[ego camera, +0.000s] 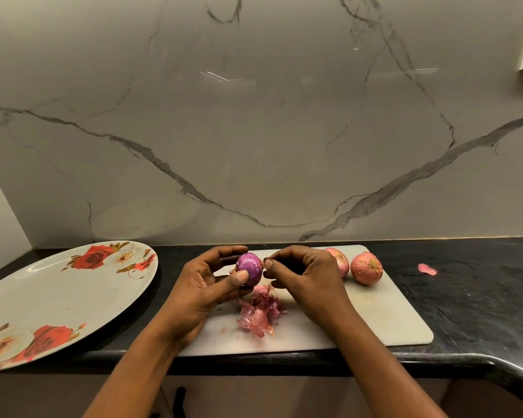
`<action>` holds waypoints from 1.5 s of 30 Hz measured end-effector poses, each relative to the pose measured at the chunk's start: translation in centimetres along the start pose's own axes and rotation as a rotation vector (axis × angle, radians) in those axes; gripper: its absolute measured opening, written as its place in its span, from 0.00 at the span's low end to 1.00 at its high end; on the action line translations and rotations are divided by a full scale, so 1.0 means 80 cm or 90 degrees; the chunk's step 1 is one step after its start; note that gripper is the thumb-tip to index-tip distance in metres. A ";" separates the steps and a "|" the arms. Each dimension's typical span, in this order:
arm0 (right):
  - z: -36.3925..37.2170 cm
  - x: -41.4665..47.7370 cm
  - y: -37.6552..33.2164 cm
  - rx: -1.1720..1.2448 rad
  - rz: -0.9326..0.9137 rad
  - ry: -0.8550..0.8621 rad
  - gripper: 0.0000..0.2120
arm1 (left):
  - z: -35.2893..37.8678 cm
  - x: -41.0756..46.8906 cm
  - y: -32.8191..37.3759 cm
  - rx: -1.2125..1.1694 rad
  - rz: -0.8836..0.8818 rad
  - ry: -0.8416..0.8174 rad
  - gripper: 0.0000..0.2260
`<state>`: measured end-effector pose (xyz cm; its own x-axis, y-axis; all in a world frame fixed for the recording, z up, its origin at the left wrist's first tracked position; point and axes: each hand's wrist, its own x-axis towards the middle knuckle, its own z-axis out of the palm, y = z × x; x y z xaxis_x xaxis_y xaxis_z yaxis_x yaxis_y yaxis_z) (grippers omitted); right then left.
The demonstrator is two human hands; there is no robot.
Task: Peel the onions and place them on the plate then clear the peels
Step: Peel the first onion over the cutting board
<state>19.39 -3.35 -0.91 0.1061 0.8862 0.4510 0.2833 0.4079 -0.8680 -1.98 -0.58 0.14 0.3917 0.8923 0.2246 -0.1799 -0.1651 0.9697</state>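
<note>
My left hand (206, 282) grips a mostly peeled purple onion (249, 267) above the white cutting board (384, 315). At the onion's right end, my right hand (305, 276) pinches a thin bit of skin between thumb and fingertips. A heap of pink peels (258, 315) lies on the board just below the hands. Two unpeeled onions stand at the board's far right: one (341, 262) partly hidden behind my right hand, the other (366, 268) in full view. A large rose-patterned plate (52, 294) with nothing on it sits to the left.
One stray peel (427, 269) lies on the black counter (480, 297) to the right of the board. A marble wall (254, 131) rises right behind the counter. The counter's front edge curves toward me at the right.
</note>
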 end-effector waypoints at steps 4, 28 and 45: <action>0.001 -0.002 -0.002 0.007 0.006 0.011 0.04 | 0.000 -0.001 0.000 0.001 0.003 0.003 0.21; 0.000 0.000 0.002 -0.018 -0.014 -0.014 0.02 | 0.000 -0.001 -0.001 0.014 0.006 -0.003 0.23; 0.000 0.000 -0.004 0.022 0.026 0.099 0.02 | -0.003 0.001 -0.004 0.010 -0.015 -0.019 0.23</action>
<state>19.32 -3.50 -0.60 0.2634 0.8589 0.4392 0.2430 0.3816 -0.8918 -2.11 -0.32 -0.19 0.4230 0.8830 0.2035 -0.1552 -0.1507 0.9763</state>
